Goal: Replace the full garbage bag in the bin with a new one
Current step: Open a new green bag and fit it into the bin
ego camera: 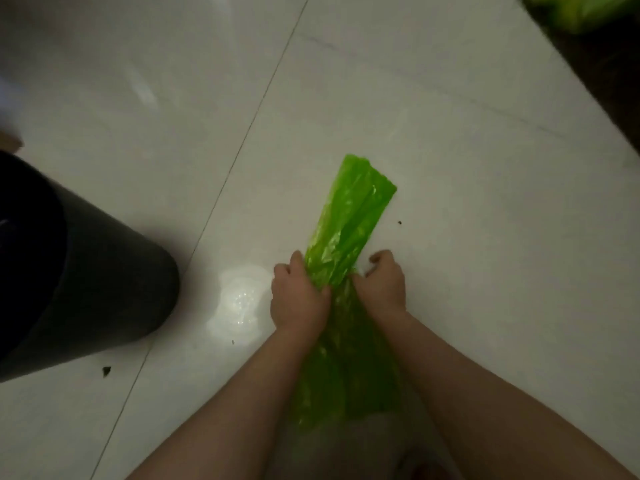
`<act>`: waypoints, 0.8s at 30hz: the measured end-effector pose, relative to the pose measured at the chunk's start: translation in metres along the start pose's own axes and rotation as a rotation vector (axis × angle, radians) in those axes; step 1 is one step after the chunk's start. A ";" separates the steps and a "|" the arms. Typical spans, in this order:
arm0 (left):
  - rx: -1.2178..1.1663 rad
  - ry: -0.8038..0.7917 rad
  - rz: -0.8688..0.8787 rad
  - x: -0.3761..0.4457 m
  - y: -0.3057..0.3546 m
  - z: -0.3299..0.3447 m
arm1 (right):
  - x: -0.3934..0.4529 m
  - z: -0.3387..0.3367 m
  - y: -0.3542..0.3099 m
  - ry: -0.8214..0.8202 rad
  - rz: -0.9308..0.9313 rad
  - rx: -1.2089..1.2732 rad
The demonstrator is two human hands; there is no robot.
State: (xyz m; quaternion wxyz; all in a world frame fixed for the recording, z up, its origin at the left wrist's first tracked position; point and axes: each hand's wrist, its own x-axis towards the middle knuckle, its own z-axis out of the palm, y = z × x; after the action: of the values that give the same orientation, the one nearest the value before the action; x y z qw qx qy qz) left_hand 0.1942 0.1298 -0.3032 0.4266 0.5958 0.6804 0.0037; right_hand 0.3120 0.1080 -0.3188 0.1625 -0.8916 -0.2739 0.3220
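A bright green garbage bag (349, 220), folded into a long strip, lies stretched out on the white tiled floor (450, 116). My left hand (298, 296) pinches its left side around the middle. My right hand (384, 282) grips the right side, fingers curled over the plastic. The near part of the strip runs back under my forearms. The dark round bin (86, 278) stands at the left, its open mouth cut off by the frame edge.
More green plastic (581, 8) sits at the top right on a dark strip of floor. A bright glare patch (239, 303) lies on the tile between bin and hands. Small dark crumbs (105, 371) dot the floor.
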 end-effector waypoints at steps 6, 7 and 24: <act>-0.164 -0.100 0.023 0.005 0.016 -0.040 | 0.008 -0.027 -0.045 -0.288 -0.101 0.044; -0.198 -0.089 0.064 0.004 0.022 -0.053 | 0.006 -0.038 -0.055 -0.300 -0.158 0.033; -0.079 0.842 0.589 -0.075 0.096 -0.279 | -0.094 -0.157 -0.257 -0.371 -0.504 0.743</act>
State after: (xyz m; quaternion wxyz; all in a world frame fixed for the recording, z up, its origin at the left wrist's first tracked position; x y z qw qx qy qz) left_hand 0.1031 0.2371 -0.0333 0.1186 0.6926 0.5958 0.3889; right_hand 0.2565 0.2394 -0.0373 0.4912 -0.6066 -0.3722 0.5022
